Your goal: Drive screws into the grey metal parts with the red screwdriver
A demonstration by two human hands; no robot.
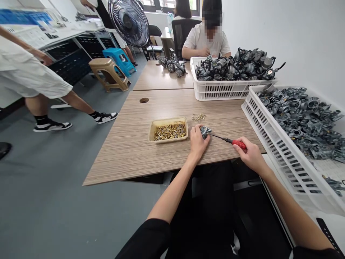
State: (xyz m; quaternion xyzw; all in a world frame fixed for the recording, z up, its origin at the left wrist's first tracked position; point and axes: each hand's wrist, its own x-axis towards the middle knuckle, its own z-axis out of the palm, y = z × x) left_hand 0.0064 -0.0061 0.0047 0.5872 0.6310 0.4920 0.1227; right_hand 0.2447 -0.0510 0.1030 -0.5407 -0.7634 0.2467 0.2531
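Note:
My left hand (198, 142) is closed around a small grey metal carburetor body (205, 131) on the wooden table. In my right hand (251, 154) is a screwdriver (239, 144) with a red handle and a long dark shaft. Its tip points left and meets the metal part, though the exact contact spot is too small to make out. Left of my left hand stands a yellowish tray (167, 140) full of small brass-coloured pieces (170, 131). A few loose brass pieces (198, 117) lie just beyond my left hand.
A white basket (234, 86) of assembled carburetors stands at the back right. Another white basket (272, 131), heaped with grey metal bodies, runs along my right side. More carburetors (172, 66) lie on the far table. A co-worker (206, 41) sits opposite; another person walks at left.

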